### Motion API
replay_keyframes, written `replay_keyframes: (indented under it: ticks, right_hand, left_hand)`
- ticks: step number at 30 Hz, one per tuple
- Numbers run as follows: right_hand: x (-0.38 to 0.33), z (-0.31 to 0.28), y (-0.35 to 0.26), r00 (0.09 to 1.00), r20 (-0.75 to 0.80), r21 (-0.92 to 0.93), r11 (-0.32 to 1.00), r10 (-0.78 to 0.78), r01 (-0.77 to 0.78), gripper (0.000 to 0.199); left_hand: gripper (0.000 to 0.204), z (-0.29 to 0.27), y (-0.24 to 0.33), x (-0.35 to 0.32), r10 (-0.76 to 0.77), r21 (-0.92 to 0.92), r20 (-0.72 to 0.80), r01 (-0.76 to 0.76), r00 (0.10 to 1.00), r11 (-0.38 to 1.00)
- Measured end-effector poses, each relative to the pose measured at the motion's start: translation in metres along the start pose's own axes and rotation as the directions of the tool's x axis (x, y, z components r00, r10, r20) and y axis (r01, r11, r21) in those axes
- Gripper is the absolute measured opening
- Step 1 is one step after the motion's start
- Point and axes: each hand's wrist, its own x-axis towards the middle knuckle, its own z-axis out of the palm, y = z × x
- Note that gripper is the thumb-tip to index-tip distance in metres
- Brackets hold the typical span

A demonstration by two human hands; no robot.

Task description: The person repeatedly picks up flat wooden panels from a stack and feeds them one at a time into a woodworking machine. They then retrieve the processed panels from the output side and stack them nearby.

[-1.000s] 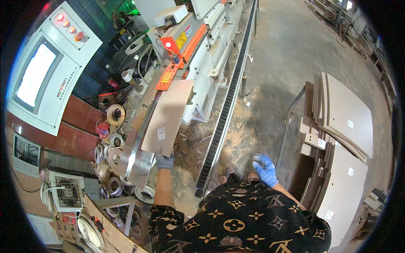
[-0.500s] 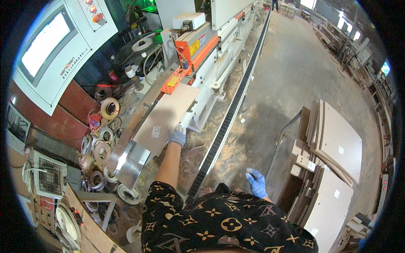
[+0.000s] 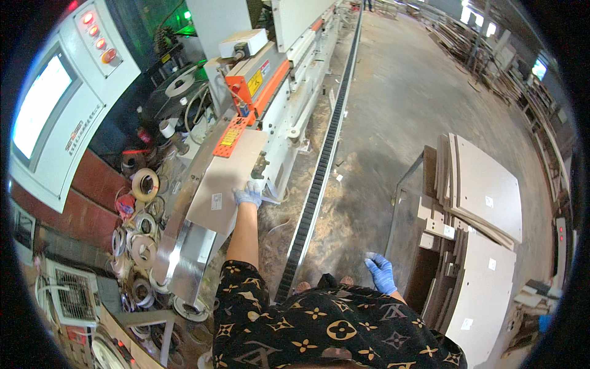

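Observation:
A flat beige board [image 3: 228, 175] with a small white label lies on the steel infeed table [image 3: 200, 261] of a long white machine. Its far end reaches the orange perforated guard [image 3: 231, 138]. My left hand [image 3: 249, 194], in a blue-and-white glove, rests on the board's right edge with its fingers stretched forward; their undersides are hidden. My right hand [image 3: 381, 273], in a blue glove, hangs low to the right, near a stack of boards [image 3: 487, 184]. Its fingers are loosely bent and a little apart, with nothing visible in them.
A black conveyor track [image 3: 319, 166] runs along the machine's right side. Left of the table stand a control panel [image 3: 77, 104] with a lit screen and several rolls of edge banding [image 3: 145, 186]. More labelled boards [image 3: 482, 295] are stacked at lower right beside a metal frame [image 3: 398, 184].
The board has slid forward along the table, farther toward the orange guard. My left hand has moved forward with it. My right hand stays low at my side; the whole view has shifted slightly.

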Motion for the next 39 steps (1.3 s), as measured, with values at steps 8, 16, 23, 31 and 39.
replay_keyframes:
  ticks: [8, 16, 23, 31, 39]
  right_hand:
    - [-0.071, -0.032, -0.001, 0.920, -0.390, -0.060, 0.997, 0.030, -0.058, 0.027]
    - [-0.196, -0.104, 0.023, 0.310, -0.809, -0.582, 0.754, -0.499, -0.305, 0.030]
    - [-0.292, -0.201, 0.071, -0.331, -0.941, -0.011, 0.983, -0.073, -0.184, 0.064]
    - [-0.313, -0.205, 0.093, -0.283, -0.955, -0.023, 0.974, -0.088, -0.224, 0.059]
    - [-0.325, -0.209, 0.107, -0.193, -0.976, -0.061, 0.979, -0.099, -0.192, 0.056]
  left_hand:
    - [0.069, -0.022, 0.007, 0.103, 0.073, 0.245, -0.101, -0.046, 0.992, 0.969]
    - [0.071, -0.035, 0.044, 0.215, 0.444, 0.847, -0.301, 0.023, 0.844, 0.531]
    - [0.056, -0.015, 0.189, -0.031, 0.502, -0.688, -0.298, 0.182, 0.812, -0.702]
    - [0.055, -0.028, 0.400, -0.273, 0.814, -0.909, -0.370, -0.354, 0.448, -0.218]
    - [0.059, -0.045, 0.605, -0.381, 0.815, 0.001, -0.578, -0.998, 0.052, 0.064]
